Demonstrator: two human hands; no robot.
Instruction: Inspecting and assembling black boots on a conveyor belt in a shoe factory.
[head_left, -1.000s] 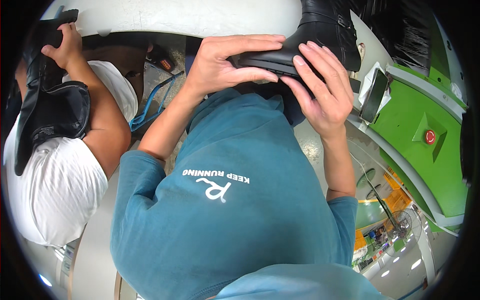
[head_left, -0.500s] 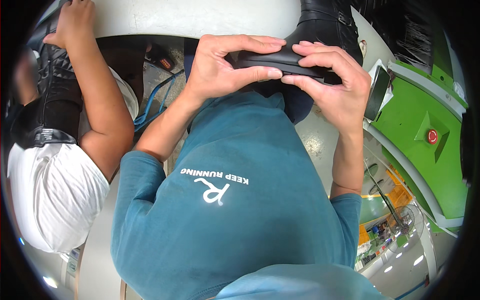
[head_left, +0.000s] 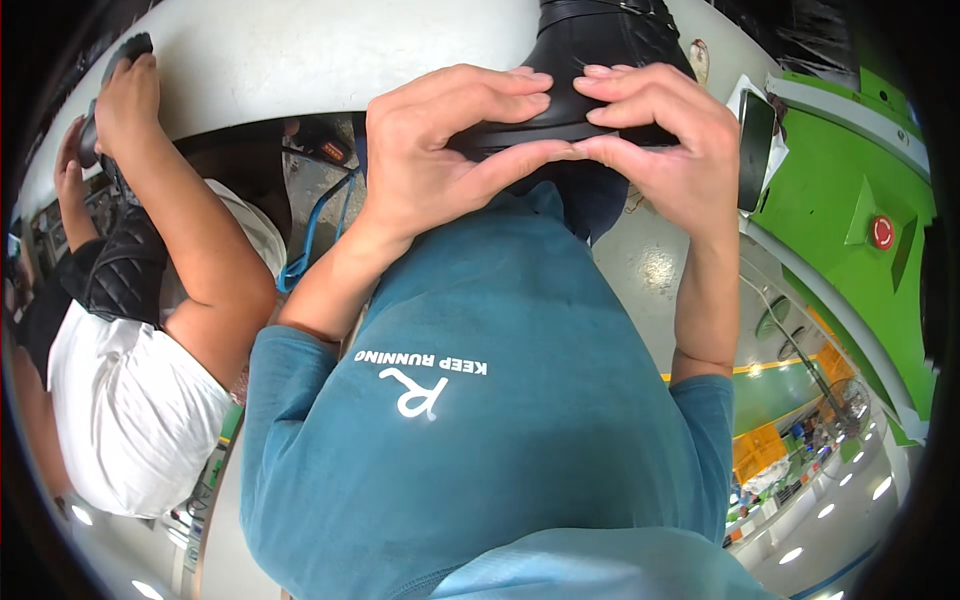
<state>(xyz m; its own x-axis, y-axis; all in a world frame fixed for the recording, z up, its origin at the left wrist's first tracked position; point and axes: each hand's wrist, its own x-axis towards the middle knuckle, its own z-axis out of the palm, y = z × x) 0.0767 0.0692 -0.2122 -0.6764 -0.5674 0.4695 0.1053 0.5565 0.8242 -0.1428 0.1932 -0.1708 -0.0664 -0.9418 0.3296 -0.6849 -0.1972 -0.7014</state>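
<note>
A black boot (head_left: 600, 40) lies on the white table (head_left: 300, 50) at the top of the view. Both of my hands grip its near end. My left hand (head_left: 440, 150) wraps over it from the left, thumb underneath. My right hand (head_left: 670, 140) clasps it from the right, and the fingertips of the two hands meet on top of the boot. My teal shirt fills the middle of the picture and hides what lies below the hands.
At the left a person in a white shirt (head_left: 120, 420) holds a black quilted boot (head_left: 125, 270) and reaches a hand (head_left: 125, 95) to the table. A dark phone-like device (head_left: 757, 150) and a green machine (head_left: 840, 170) with a red button (head_left: 882, 232) stand at the right.
My hands have drawn together around the boot's end until the fingertips meet. The person at the left has raised an arm toward the table.
</note>
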